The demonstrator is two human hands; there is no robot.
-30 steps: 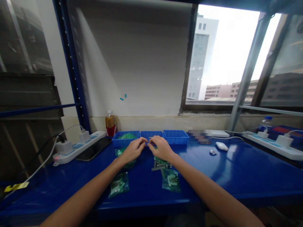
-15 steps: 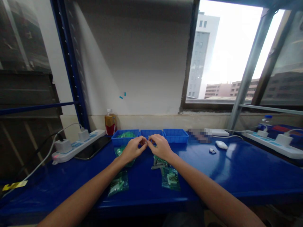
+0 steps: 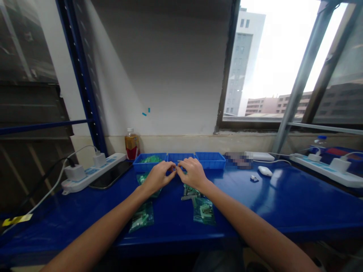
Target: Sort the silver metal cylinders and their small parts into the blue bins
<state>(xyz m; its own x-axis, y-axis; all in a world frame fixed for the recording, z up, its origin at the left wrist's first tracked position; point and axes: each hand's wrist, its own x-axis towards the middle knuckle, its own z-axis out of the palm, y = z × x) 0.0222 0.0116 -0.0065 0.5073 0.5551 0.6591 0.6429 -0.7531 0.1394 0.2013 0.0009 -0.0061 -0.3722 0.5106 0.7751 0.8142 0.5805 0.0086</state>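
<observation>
My left hand (image 3: 159, 176) and my right hand (image 3: 193, 173) meet at the fingertips above the blue table, in front of the bins. Both are closed in a pinch on something too small to make out. Partly under my left hand lies a bag with green pieces (image 3: 141, 178). Loose metallic and green pieces (image 3: 189, 192) lie below my right hand. Closer to the front edge are two clear bags of small parts, the left bag (image 3: 142, 217) and the right bag (image 3: 204, 211).
Three blue bins stand along the back: the left bin (image 3: 137, 165) holds green pieces, then the middle bin (image 3: 181, 155) and the right bin (image 3: 210, 162). A drink bottle (image 3: 132, 145), a phone (image 3: 110, 176), power strips (image 3: 110, 161) and a white earbud case (image 3: 264, 171) lie around.
The hands stay together at the fingertips, with only slight finger shifts. The whole view has moved a little.
</observation>
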